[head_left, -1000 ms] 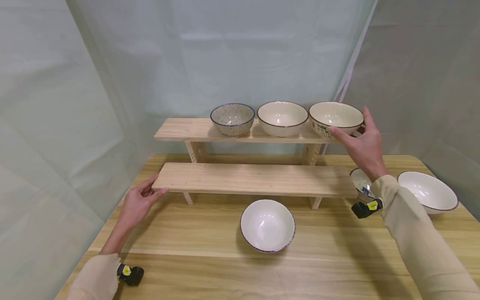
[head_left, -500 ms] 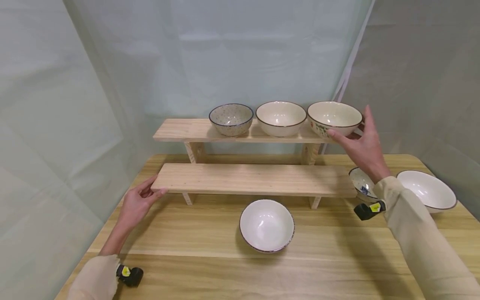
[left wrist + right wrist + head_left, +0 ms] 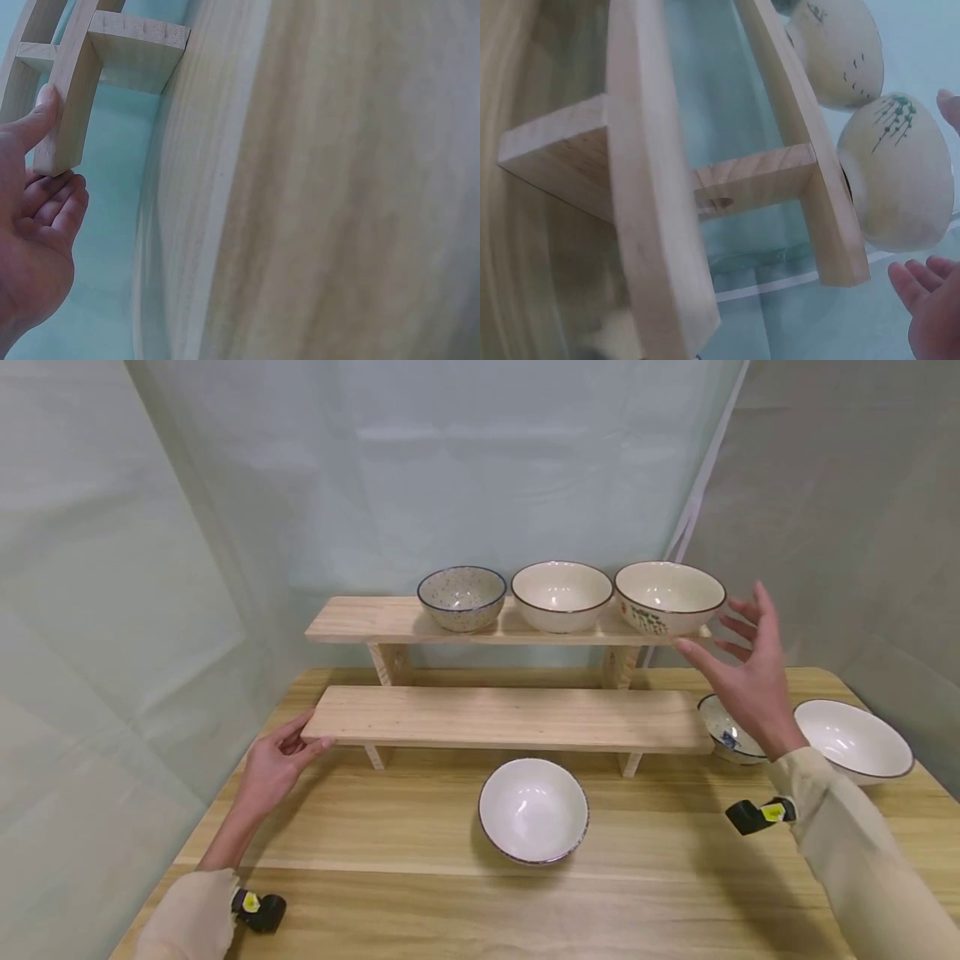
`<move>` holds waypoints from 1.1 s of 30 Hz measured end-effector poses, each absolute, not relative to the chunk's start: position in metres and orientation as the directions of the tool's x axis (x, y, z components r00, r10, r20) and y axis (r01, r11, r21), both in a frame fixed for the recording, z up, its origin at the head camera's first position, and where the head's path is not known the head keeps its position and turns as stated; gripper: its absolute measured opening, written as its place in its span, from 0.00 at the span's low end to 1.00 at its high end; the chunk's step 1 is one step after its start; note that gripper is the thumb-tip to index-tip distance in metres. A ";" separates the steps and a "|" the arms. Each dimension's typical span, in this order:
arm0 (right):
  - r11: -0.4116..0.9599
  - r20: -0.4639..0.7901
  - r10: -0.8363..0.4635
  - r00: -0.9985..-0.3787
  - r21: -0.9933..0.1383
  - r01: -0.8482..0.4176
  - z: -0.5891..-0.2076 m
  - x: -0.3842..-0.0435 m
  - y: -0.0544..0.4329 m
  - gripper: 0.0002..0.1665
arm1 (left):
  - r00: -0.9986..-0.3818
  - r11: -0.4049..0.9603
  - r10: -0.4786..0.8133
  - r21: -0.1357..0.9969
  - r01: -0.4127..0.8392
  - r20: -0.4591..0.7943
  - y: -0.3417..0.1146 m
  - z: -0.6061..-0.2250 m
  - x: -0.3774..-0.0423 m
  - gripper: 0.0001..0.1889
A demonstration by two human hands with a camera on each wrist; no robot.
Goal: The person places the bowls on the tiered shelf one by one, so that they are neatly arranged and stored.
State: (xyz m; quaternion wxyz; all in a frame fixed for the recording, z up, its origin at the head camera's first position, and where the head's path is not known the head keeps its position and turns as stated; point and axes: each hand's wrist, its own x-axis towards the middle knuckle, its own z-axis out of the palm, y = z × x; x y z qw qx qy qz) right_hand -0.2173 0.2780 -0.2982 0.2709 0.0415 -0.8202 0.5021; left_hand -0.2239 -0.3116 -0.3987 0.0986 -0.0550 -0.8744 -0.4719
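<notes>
At the left end of the two-tier wooden shelf (image 3: 510, 717), my left hand (image 3: 273, 768) grips the lower board. The left wrist view shows the thumb (image 3: 43, 112) against one face and curled fingers (image 3: 60, 202) at the board's end. My right hand (image 3: 750, 685) is spread beside the cream bowl with a green plant pattern (image 3: 670, 599), holding nothing. That bowl stands upright at the right end of the top board; a gap shows between it and the fingers (image 3: 911, 289) in the right wrist view. Left of it sit a plain-looking cream bowl (image 3: 562, 597) and a grey speckled bowl (image 3: 462, 600).
A white bowl with a dark speckled rim (image 3: 533, 812) stands on the wooden table (image 3: 375, 893) before the shelf. To the right are a small blue-patterned bowl (image 3: 727, 731), partly behind my right forearm, and a wide white bowl (image 3: 855, 739). Pale cloth (image 3: 480, 468) hangs behind.
My right hand has let go of the green-patterned bowl and moved right and slightly toward me, fingers spreading. The bowl stays on the top board. My left hand has not moved.
</notes>
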 end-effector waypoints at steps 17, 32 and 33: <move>0.405 0.666 0.064 -0.743 -0.698 -0.591 -0.337 -0.179 0.263 0.55 | -0.972 0.552 0.023 0.808 0.208 0.235 -0.313 -0.396 -0.225 0.38; 0.245 0.723 -0.131 -0.678 -0.639 -0.729 -0.369 -0.154 0.243 0.50 | -0.973 0.543 0.005 0.817 0.196 0.231 -0.312 -0.399 -0.226 0.38; 0.235 0.722 -0.143 -0.677 -0.640 -0.732 -0.371 -0.151 0.242 0.49 | -0.973 0.545 0.005 0.815 0.195 0.230 -0.312 -0.399 -0.226 0.38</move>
